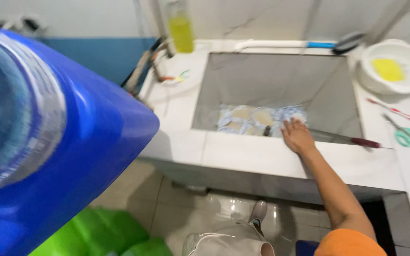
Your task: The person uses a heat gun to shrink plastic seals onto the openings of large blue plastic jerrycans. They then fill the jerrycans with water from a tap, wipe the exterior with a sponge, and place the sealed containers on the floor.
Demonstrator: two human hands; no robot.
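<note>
Right hand (298, 136) open, palm down on the front rim of the sink (243, 150), fingertips just over the edge above the pale round lids (257, 118) lying in the basin; a knife (345, 139) lies on the rim touching or just beside that hand. Left hand not visible, grip can't tell; big blue jug (67, 156) fills the left foreground, well apart from the right hand. Further out: green scissors (406, 135), white bowl (395, 66) with a yellow sponge (388, 69), yellow bottle (182, 31) at the back
</note>
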